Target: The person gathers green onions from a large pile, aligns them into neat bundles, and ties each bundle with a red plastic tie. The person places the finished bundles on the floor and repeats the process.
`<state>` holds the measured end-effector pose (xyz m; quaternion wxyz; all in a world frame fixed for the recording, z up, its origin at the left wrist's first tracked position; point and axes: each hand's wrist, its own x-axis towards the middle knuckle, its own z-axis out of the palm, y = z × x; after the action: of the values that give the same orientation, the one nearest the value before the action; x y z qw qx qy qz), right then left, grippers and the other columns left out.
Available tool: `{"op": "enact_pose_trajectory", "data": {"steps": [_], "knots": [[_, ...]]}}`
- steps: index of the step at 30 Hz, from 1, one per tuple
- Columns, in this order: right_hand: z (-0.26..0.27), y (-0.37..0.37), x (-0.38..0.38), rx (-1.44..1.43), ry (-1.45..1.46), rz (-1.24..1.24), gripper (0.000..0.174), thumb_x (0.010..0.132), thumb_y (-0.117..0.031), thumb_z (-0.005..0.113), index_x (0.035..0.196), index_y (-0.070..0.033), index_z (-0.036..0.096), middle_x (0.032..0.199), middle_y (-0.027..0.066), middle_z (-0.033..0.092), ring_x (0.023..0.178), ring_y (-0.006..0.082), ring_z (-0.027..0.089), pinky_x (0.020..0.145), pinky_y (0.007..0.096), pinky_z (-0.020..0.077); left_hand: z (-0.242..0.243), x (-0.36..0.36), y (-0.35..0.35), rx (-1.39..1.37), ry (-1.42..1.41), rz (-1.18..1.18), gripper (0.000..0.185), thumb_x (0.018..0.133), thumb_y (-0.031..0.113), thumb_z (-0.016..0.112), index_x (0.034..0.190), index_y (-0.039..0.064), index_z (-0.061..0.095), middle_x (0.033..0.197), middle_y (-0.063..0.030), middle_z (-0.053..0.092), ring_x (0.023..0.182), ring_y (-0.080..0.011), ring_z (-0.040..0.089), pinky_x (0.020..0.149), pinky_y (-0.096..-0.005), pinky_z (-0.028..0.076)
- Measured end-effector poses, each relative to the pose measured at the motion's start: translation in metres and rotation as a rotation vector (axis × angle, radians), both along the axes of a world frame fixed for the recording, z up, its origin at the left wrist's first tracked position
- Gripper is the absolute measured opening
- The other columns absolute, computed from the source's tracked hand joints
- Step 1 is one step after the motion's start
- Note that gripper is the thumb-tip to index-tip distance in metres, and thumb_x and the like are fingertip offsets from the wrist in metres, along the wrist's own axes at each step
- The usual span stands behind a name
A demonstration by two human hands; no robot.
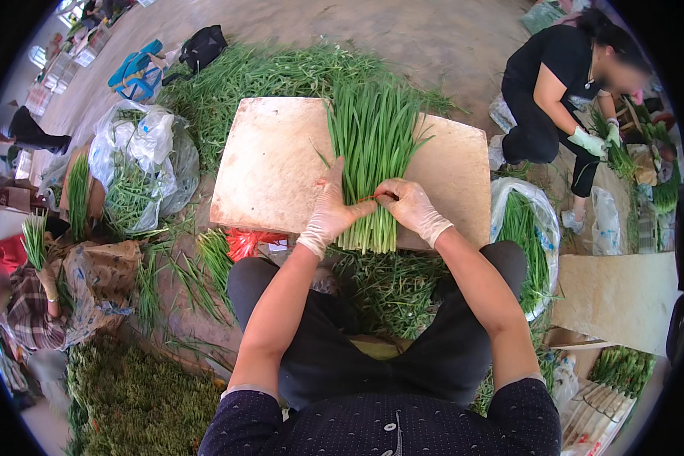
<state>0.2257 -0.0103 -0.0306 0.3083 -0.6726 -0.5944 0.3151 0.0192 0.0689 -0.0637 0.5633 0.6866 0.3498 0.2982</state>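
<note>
A thick bundle of long green leaves, apparently garlic chives (373, 137), lies across a pale wooden board (268, 159), its cut pale ends towards me. My left hand (333, 208), in a thin translucent glove, grips the bundle's left side low down, thumb laid across the stems. From the right, my right hand (407, 205), gloved alike, pinches a thin red tie (367, 198) that runs over the front of the stems. How far the tie goes around the back is hidden. More red ties (253, 242) hang in a bunch below the board's near left edge.
Loose leaves (262, 74) are heaped beyond the board. A clear bag of leaves (139, 171) stands left, another white bag (524, 245) right. One person (553, 97) handles leaves at right; another person (31, 308) holds a bunch at left. Dense bundles (142, 399) fill the lower left.
</note>
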Motion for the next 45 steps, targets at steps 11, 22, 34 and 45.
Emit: {"op": "enact_pose_trajectory", "data": {"steps": [11, 22, 34, 45], "knots": [[0.000, -0.001, 0.005, -0.040, 0.075, -0.024, 0.010, 0.097, -0.008, 0.072, 0.101, 0.001, 0.071, 0.089, 0.0072, 0.065, 0.079, 0.0147, 0.058, 0.075, 0.0315, 0.0499, -0.029, -0.052, 0.060, 0.199, 0.614, 0.424, 0.028, 0.089, 0.016, 0.069, 0.113, 0.007, 0.080, 0.096, -0.0189, 0.079, 0.092, -0.0330, 0.077, 0.085, -0.0411, 0.060], [0.004, 0.000, 0.011, -0.073, 0.151, 0.000, 0.013, 0.096, -0.013, 0.074, 0.102, -0.002, 0.071, 0.090, 0.0126, 0.069, 0.080, 0.0232, 0.066, 0.077, 0.0362, 0.0532, -0.030, -0.022, 0.066, 0.260, 0.911, 0.271, 0.017, 0.086, 0.024, 0.076, 0.095, 0.010, 0.080, 0.093, -0.0180, 0.078, 0.093, -0.0383, 0.076, 0.084, -0.0478, 0.059], [0.003, -0.002, 0.010, -0.017, 0.277, -0.056, 0.008, 0.099, -0.009, 0.072, 0.100, -0.002, 0.068, 0.086, 0.0038, 0.063, 0.081, 0.0111, 0.055, 0.075, 0.0306, 0.0490, 0.021, -0.021, 0.033, -0.113, 0.256, -0.008, 0.014, 0.087, 0.012, 0.081, 0.094, 0.001, 0.075, 0.087, -0.0039, 0.073, 0.083, -0.0128, 0.064, 0.079, -0.0297, 0.051], [-0.013, -0.011, 0.020, -0.059, 0.441, -0.112, 0.003, 0.099, -0.005, 0.070, 0.099, -0.003, 0.069, 0.088, -0.0026, 0.063, 0.085, 0.0070, 0.055, 0.079, 0.0273, 0.0488, 0.024, 0.020, -0.005, -0.085, -0.050, -0.130, 0.009, 0.091, 0.005, 0.081, 0.094, 0.004, 0.072, 0.089, 0.0013, 0.066, 0.082, -0.0096, 0.059, 0.077, -0.0280, 0.049]]}}
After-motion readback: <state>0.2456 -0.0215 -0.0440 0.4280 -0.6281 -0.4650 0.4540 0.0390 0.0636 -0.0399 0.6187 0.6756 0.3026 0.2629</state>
